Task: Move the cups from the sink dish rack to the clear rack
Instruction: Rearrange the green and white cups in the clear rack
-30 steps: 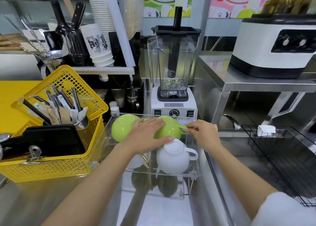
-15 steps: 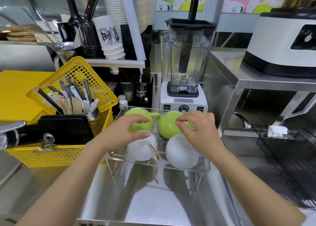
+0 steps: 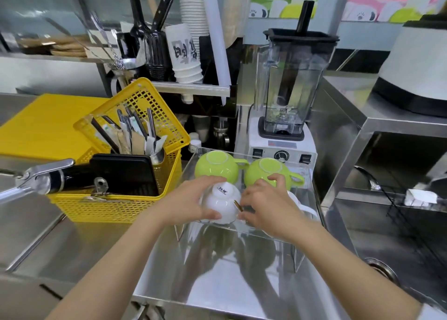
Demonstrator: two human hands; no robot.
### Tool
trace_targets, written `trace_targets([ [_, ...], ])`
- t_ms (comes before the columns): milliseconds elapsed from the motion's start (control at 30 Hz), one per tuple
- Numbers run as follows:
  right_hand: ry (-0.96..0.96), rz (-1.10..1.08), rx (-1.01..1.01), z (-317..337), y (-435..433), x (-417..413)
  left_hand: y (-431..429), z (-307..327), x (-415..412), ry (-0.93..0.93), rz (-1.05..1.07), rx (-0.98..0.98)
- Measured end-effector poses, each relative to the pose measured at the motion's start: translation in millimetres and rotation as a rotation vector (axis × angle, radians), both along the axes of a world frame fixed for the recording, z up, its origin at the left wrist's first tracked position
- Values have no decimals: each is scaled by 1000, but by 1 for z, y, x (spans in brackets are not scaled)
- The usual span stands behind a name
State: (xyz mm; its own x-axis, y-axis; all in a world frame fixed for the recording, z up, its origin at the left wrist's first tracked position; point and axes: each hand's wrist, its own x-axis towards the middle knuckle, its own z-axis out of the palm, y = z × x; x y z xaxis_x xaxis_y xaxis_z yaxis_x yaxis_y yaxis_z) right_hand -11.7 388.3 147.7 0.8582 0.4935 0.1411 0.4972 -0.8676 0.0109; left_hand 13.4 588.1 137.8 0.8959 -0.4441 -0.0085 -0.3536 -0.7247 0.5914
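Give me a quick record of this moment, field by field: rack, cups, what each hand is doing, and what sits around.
rack: clear acrylic rack on the steel counter
green cups: two, upside down, back row, left green cup, right green cup
white cups: white cup with gold handle upside down, front left; second white cup mostly hidden, front right
left hand: cupping the gold-handled cup
right hand: by its handle, contact unclear
nearby: yellow plastic basket left, blender behind

The right hand (image 3: 264,204) covers most of a second white cup (image 3: 303,204) in the clear rack (image 3: 312,194), the white machine (image 3: 416,63) is cut off by the right edge, and the sink's black wire rack (image 3: 411,213) is blurred.
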Motion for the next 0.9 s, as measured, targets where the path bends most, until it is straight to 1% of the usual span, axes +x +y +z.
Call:
trace_targets([
  [100, -1, -14, -20, 2, 3, 2, 2, -2, -2, -54, 60, 19],
  [267, -15, -36, -14, 4, 7, 13, 6, -6, -7, -210, 122, 117],
  [333, -4, -43, -27, 5, 8, 18, 6, -7, -8, -241, 146, 135],
  [400, 22, -42, -10, 6, 7, 22, 4, -7, -9, -252, 146, 147],
  [467, 59, -45, 55, 10, 3, 25, 5, -7, -10, -255, 146, 136],
  [567, 73, -89, 219, 16, -6, 35, 8, 0, -6, -238, 226, -31],
  [633, 67, -132, 268, 19, -12, 46, 10, 5, 3, -261, 279, -107],
  [700, 74, -175, 277, 20, -16, 58, 8, 9, 15, -252, 303, -94],
  [833, -6, -208, 159, 17, -16, 75, 1, 8, 41, -228, 289, -3],
  [900, 16, -221, 156, 18, -15, 82, -5, 8, 50, -233, 285, 65],
])
